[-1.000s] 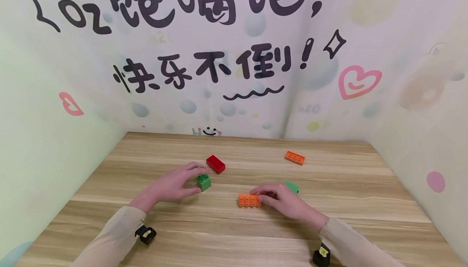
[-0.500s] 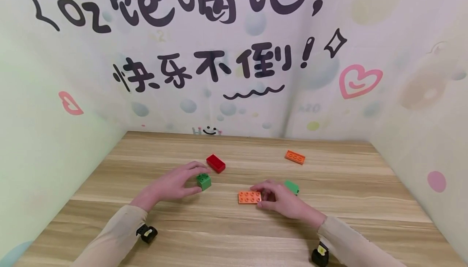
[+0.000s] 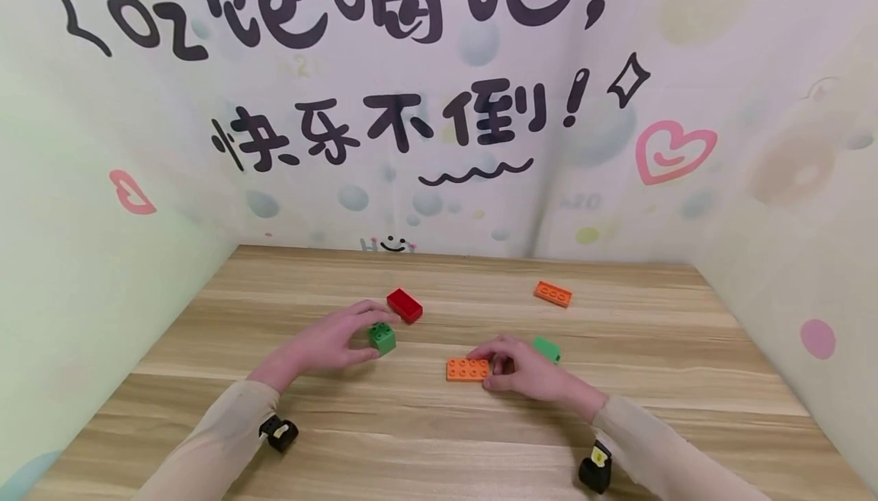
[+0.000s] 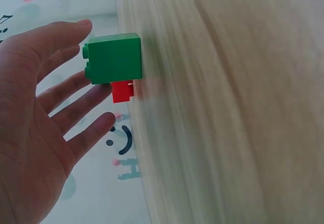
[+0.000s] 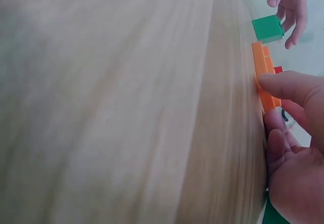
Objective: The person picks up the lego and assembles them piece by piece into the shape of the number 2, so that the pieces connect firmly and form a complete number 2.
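My left hand (image 3: 332, 339) hovers round a green building block (image 3: 382, 338) with studs on top. In the left wrist view its fingers are loosely spread beside the green block (image 4: 115, 58), with a gap at the thumb. My right hand (image 3: 530, 370) pinches the right end of an orange building brick (image 3: 467, 370), which lies flat with its studs up. From the right wrist view, the thumb presses the near side of the orange brick (image 5: 262, 64); the far fingers are partly hidden behind it.
A red brick (image 3: 405, 306) lies just behind the green block. Another orange brick (image 3: 552, 294) sits underside up at the back right. A second green piece (image 3: 547, 349) is partly hidden behind my right hand. White printed cloth walls (image 3: 466, 211) border the wooden table (image 3: 411, 440).
The orange brick, earlier tilted with its studs facing me, has turned to lie flat, with my right hand still on it. My left hand has barely moved.
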Action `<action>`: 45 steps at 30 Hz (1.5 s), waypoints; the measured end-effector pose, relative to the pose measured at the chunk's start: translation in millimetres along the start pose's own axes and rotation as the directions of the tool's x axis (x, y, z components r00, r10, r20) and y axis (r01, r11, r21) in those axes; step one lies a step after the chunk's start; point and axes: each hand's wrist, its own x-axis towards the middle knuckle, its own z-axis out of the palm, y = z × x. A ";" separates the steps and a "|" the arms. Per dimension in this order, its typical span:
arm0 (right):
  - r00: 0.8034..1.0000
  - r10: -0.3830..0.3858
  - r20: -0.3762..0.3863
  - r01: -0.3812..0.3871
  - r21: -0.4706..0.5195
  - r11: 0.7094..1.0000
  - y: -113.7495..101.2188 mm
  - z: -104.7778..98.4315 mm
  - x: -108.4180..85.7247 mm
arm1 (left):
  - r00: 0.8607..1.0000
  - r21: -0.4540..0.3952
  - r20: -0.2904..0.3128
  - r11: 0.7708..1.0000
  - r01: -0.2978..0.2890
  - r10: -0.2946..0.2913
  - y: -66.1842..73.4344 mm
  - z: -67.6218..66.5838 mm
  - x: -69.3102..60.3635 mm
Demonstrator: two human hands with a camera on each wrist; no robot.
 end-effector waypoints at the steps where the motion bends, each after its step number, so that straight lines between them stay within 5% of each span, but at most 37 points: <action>1: 1.000 -0.004 0.005 0.004 0.002 1.000 0.6 -0.5 0.0 | 1.000 -0.001 0.002 1.000 0.001 -0.001 -0.3 -0.1 0.1; 16: 0.995 -0.043 0.094 0.035 0.084 0.996 11.7 -13.9 1.4 | 1.000 -0.015 -0.006 1.000 -0.018 0.018 -9.0 0.3 1.8; 36: 0.999 -0.012 0.046 0.010 0.045 0.999 13.9 -15.2 2.3 | 0.999 -0.058 -0.001 0.998 -0.040 0.040 -15.6 -1.6 1.2; 45: 0.999 -0.015 0.033 0.014 0.042 0.999 11.9 -14.2 2.2 | 1.000 -0.052 0.027 0.999 -0.002 0.004 -14.7 0.8 3.2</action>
